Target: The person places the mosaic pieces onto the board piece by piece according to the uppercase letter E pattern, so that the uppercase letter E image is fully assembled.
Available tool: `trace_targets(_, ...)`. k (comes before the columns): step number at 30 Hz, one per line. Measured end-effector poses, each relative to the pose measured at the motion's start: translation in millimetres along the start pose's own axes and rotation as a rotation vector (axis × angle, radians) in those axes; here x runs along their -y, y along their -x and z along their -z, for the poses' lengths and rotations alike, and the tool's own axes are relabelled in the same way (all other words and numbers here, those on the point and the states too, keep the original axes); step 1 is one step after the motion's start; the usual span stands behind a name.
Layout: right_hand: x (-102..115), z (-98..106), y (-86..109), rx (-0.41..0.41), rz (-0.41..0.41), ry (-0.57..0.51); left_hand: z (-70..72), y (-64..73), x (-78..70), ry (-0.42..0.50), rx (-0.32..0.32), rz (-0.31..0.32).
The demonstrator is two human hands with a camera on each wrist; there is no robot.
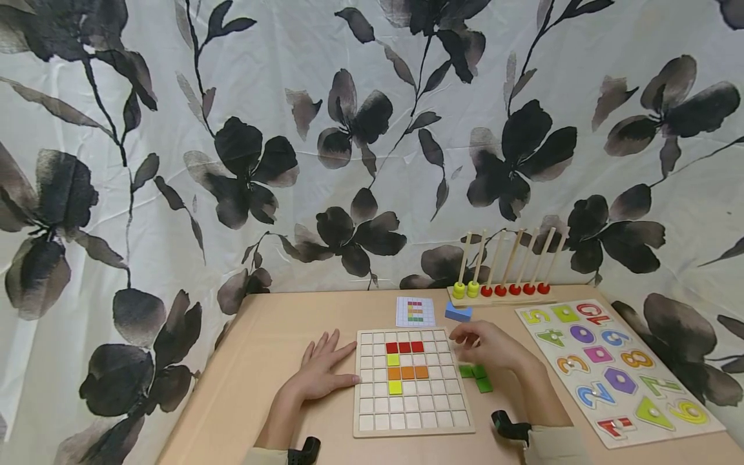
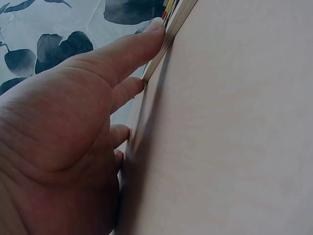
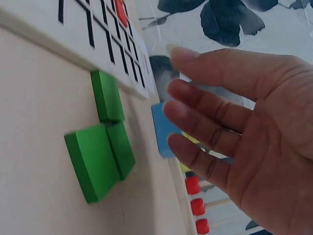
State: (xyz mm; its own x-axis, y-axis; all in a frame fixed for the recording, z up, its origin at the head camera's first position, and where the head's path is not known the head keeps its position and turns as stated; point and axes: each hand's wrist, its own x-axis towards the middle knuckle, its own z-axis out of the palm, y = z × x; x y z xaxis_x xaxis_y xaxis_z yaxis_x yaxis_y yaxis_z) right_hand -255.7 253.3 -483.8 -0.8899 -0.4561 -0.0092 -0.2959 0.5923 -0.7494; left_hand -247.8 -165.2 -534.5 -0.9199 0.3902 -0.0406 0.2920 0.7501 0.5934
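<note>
A wooden grid board (image 1: 414,433) lies on the table. Set in its squares are a row of red tiles (image 1: 402,347), a yellow tile (image 1: 393,360), a row of orange tiles (image 1: 408,372) and a lower yellow tile (image 1: 395,387). My left hand (image 1: 318,374) rests flat at the board's left side, thumb and index finger (image 2: 128,53) reaching its edge. Over the board's right edge hovers my right hand (image 1: 494,345), fingers loosely bent and holding nothing. Three green tiles (image 3: 98,161) lie on the table below it, apart from the fingers.
Behind the board lies a small pattern card (image 1: 415,312), with a blue block (image 1: 458,312) to its right. A peg stand (image 1: 502,298) with red and yellow beads stands at the back right. A number puzzle board (image 1: 620,371) covers the table's right side.
</note>
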Motion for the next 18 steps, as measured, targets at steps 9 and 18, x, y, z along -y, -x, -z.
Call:
trace_targets(9, -13, 0, 1.9, 0.116, -0.087, 0.014, -0.1, -0.3, 0.3, -0.001, -0.002, -0.003)
trace_targets(18, -12, -8, 1.0, 0.149, -0.110, 0.043, -0.2, -1.0, 0.7, -0.002, 0.000, 0.001)
